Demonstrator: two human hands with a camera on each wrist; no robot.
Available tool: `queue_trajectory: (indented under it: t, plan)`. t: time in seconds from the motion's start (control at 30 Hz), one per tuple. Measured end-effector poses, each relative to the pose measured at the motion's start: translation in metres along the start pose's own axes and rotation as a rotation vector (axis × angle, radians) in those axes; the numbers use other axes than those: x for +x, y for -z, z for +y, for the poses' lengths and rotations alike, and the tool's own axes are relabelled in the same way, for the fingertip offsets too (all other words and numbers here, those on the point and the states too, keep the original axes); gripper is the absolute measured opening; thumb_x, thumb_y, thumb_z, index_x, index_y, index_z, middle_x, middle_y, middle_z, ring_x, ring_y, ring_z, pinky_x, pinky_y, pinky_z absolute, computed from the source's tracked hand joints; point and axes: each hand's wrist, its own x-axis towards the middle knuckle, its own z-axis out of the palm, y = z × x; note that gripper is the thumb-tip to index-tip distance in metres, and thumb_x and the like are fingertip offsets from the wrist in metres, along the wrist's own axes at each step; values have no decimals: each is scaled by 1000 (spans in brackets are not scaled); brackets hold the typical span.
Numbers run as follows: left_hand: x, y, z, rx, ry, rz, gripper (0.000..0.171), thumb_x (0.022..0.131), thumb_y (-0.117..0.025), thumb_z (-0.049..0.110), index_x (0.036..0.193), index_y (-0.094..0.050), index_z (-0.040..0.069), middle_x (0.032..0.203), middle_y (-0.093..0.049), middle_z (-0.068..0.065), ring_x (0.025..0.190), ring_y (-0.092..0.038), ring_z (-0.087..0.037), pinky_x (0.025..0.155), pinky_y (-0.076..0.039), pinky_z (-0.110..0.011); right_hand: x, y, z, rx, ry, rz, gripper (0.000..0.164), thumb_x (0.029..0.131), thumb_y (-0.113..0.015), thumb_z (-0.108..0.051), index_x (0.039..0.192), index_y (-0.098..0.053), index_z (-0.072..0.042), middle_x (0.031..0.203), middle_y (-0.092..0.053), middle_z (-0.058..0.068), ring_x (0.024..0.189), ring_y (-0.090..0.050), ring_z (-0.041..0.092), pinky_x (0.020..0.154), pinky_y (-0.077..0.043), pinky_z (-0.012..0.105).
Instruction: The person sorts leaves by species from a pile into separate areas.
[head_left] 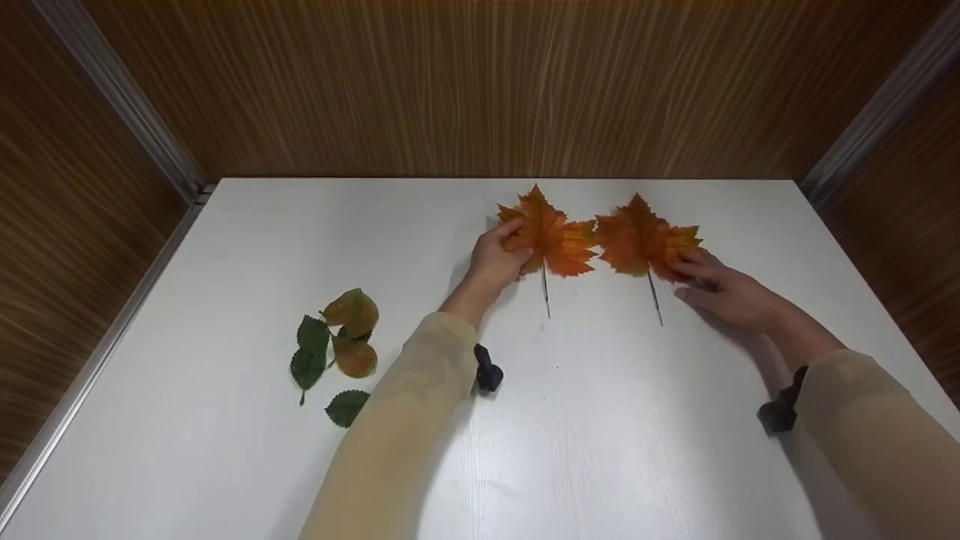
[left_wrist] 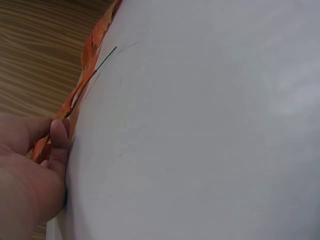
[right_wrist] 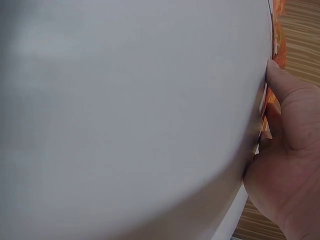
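Two artificial orange maple leaves lie side by side on the white table, thin stems pointing toward me. My left hand (head_left: 496,259) pinches the left lobe of the left maple leaf (head_left: 551,232). From the left wrist, the leaf (left_wrist: 92,50) is seen edge-on, between the thumb and fingers of the left hand (left_wrist: 37,165). The fingers of my right hand (head_left: 724,292) rest on the right lobe of the right maple leaf (head_left: 637,232), with the thumb apart from them. In the right wrist view the right hand (right_wrist: 295,135) mostly hides the leaf (right_wrist: 281,45).
On the left side of the white table (head_left: 225,465) lie dark green leaves (head_left: 309,352), two yellow-brown leaves (head_left: 354,311) and another green leaf (head_left: 346,407) beside my left sleeve. Wood-grain panels (head_left: 487,90) rise behind the table and at both sides.
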Motion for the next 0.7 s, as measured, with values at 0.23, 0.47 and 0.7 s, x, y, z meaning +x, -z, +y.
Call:
queue_trajectory:
  t: [0.23,0.47,0.7]
  plan:
    - [-4,0,3,-17,38,-41,66,103,-68,4,163,-44,16,160,-46,-9,107,-61,-19,74,-56,-26,0,0,1,-13,6,0,71,107,-61,-50,167,-34,-25,178,-1,12,161,0,45,121,-17,72]
    - [-7,1,8,-60,79,-76,72,103,-69,5,166,-39,22,156,-47,-9,97,-62,-19,78,-57,-30,1,2,0,-10,-1,-9,71,107,-60,-51,168,-34,-26,178,2,12,161,2,45,121,-16,73]
    - [-7,5,10,-63,72,-94,77,102,-71,4,168,-35,21,149,-51,-12,84,-62,-20,75,-56,-31,4,0,0,-10,16,-12,72,107,-61,-49,168,-34,-23,178,-1,12,161,4,43,121,-13,73]
